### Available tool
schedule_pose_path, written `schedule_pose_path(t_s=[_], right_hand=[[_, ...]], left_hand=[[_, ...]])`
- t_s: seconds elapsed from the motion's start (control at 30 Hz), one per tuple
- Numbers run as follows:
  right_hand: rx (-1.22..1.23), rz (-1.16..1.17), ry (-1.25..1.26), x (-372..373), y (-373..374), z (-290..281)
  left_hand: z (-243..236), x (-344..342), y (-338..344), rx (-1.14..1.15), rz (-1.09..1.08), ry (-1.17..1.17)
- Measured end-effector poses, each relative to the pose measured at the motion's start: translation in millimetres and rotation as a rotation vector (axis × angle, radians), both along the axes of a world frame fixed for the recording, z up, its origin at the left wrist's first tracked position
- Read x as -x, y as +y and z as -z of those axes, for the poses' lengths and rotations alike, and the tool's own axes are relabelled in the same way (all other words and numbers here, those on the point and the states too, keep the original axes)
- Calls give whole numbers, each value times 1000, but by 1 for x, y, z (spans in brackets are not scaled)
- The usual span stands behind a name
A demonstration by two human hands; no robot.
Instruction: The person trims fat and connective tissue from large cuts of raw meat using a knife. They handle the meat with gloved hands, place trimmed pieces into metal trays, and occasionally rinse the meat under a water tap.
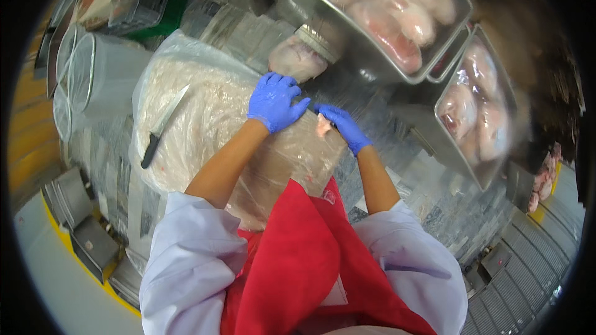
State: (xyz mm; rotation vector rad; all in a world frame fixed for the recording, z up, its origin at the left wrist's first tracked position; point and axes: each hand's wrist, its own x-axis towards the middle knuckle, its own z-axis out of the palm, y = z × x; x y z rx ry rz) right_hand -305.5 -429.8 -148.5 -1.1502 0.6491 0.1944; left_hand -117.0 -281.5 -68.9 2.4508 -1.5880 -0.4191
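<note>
My blue-gloved left hand rests with fingers apart on the far edge of a plastic-covered work surface. My blue-gloved right hand is at the surface's right edge, fingers together and bent; what they hold is unclear. Just beside it lies a small pale-pink scrap of meat. A knife with a black handle lies on the plastic at the left, blade pointing away from me. Beyond my left hand is a larger piece of meat beside a metal rim, partly blurred.
Metal tubs of bagged pink meat stand at the back and right. Translucent bins and a green crate are at the left. More meat sits at the far right. Metal trays are low at the left.
</note>
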Motion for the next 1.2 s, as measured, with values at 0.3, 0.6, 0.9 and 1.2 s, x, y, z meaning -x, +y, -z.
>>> schedule_pose_path(t_s=[0.3,0.6,0.9,1.2], right_hand=[[114,-27,-58,-8,29,13],[275,429,-39,27,98,28],[561,202,-116,41,124,23],[893,-608,-241,43,137,-62]], left_hand=[[5,25,40,242,-58,-79],[17,52,99,345,-103,-111],[20,75,139,513,-192,-229],[23,86,148,519,-360,-299]])
